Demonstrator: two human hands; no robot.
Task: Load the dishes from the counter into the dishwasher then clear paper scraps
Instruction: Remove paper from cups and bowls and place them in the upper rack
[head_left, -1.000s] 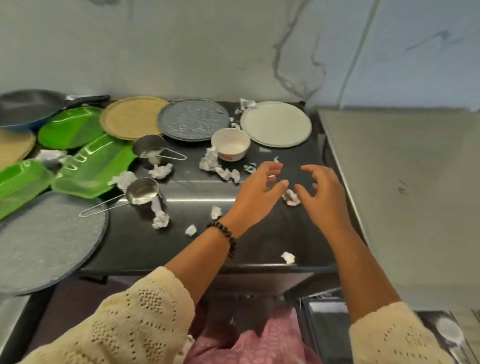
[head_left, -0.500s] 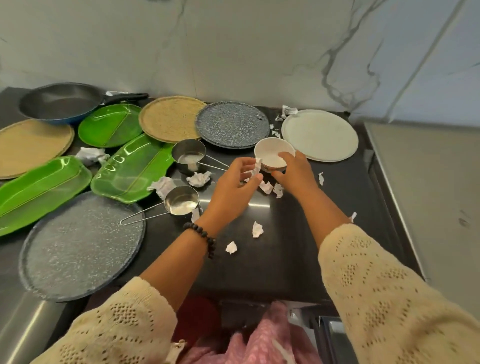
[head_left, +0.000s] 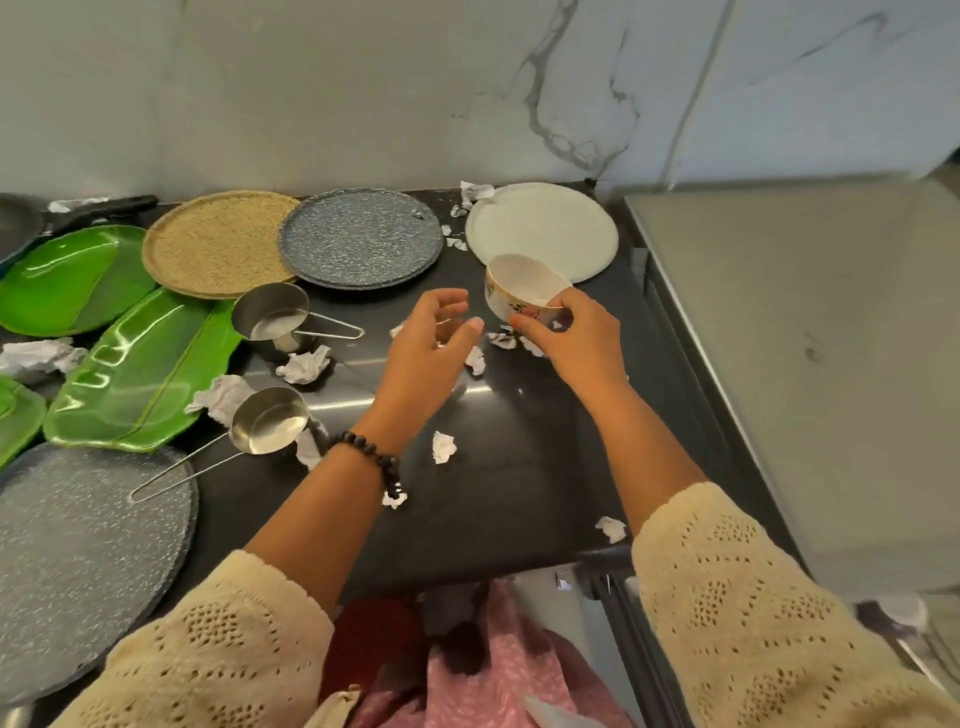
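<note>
Since half a second ago the small white bowl (head_left: 522, 291) has come up off the black counter (head_left: 519, 467) and is tilting, mouth toward the wall, at one o'clock from the counter's middle, in front of the white round plate (head_left: 550, 228). The right hand (head_left: 576, 343) is gripping its patterned side with thumb and curled fingers; the left hand (head_left: 426, 343) has let go and is hovering beside it, fingers loosely bent and holding nothing. Going left to right: a grey speckled plate (head_left: 78, 561) is lying at eight o'clock, with green leaf-shaped plates (head_left: 135, 379) at nine and ten o'clock, the long one partly overlapping its neighbours. A crumpled paper (head_left: 36, 358) is resting at the far left. A tan woven plate (head_left: 218, 244) and a dark speckled plate (head_left: 361, 236) are sitting at eleven and twelve o'clock. Two steel measuring cups (head_left: 270, 421) are standing between the plates and the left arm, their wire handles lying across the counter, and both are looking empty apart from reflections. Paper scraps (head_left: 444, 447) are lying scattered around the cups, under both hands and near the counter's front edge. The bowl's inside is showing plain white, holding nothing visible.
</note>
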